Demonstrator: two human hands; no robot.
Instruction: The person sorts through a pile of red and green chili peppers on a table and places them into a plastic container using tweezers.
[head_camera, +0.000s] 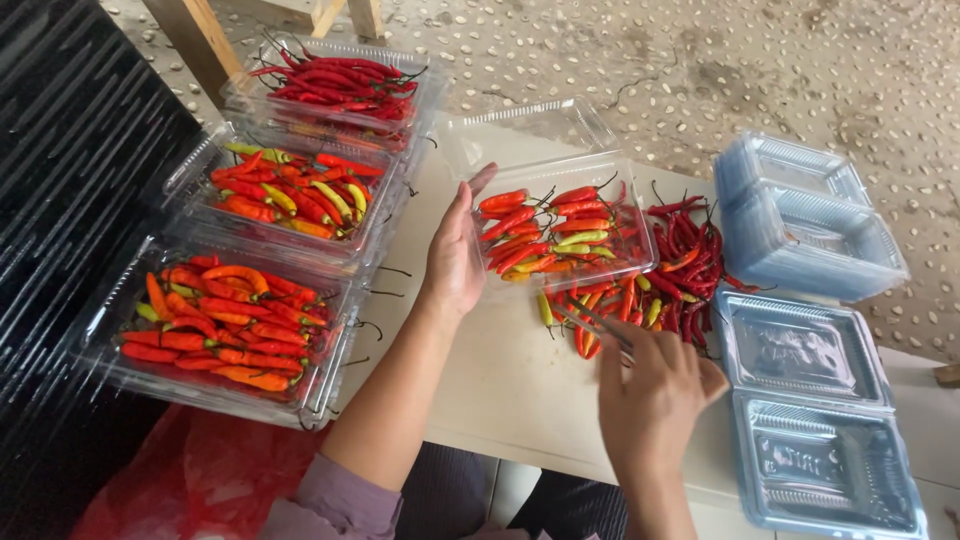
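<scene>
The left hand (455, 255) lies open, fingers straight, against the side of a clear plastic clamshell tray (640, 235) of chillies; the right hand (650, 385) pinches stems from the loose chilli pile (660, 290) beside it

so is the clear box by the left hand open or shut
Open. The clear box has its hinged lid folded back flat behind it, and the chillies inside lie uncovered beside the left hand.
</scene>
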